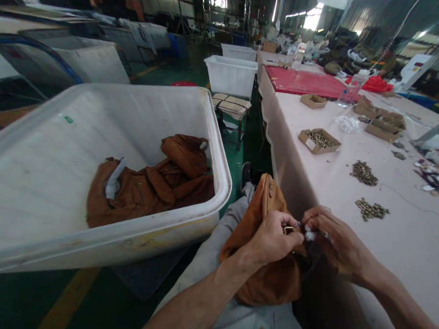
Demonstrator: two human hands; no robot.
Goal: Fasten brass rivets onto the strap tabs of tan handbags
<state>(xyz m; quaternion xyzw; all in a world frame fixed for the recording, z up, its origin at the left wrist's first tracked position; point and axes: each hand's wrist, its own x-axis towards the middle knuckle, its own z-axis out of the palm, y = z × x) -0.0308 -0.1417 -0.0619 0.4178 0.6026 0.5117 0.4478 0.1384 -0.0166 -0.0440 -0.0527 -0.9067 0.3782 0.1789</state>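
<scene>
A brown leather bag (268, 280) with a zipper lies across my lap. My left hand (276, 236) is closed on the bag's edge, beside a light-coloured metal piece at the fingertips. Just right of it, my right hand (329, 234) pinches a small crumpled whitish wrap (310, 235) that looks like plastic or paper. The fingertips of both hands nearly meet at the bag's right side. What lies under the fingers is hidden.
At left stands a large white bin (218, 184) holding more brown bags (148, 190). The table (346, 264) on my right bears a cardboard box of metal studs (319, 140), loose stud piles (371, 209), a bottle (350, 90) and a red board (305, 81). A stool (232, 105) stands ahead.
</scene>
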